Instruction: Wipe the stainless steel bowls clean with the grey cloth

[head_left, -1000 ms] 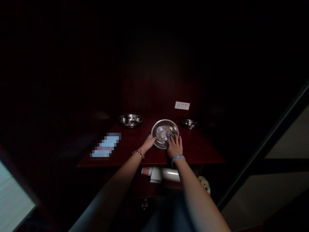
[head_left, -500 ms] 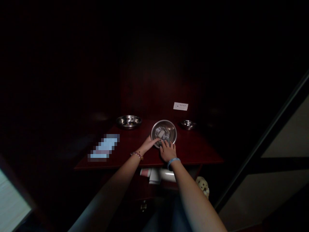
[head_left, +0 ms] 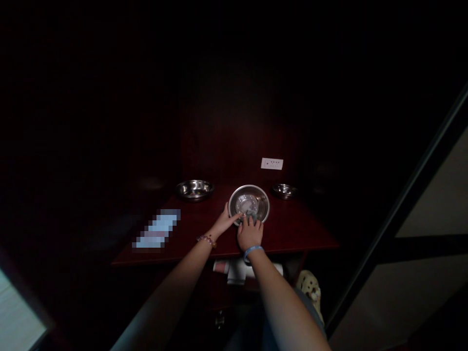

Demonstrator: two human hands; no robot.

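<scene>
Dark-red wooden desk; round silver metal bowl at its middle, tilted toward wearer
Left hand grips bowl's left rim; right hand over small grey pad inside, whether clasping it cannot tell

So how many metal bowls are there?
3: the middle bowl, held by the left hand; the left bowl, farther back; the small right bowl, also farther back. Darkness may hide more.

The bowl gripped by the left hand is smooth, softly shiny metal. Under the right hand, a grey wad looks matt. Beyond the hands, 2 dishes, a wide one and a small one, are glossy metal; beneath them, the reddish tabletop resembles smooth wood.
</scene>
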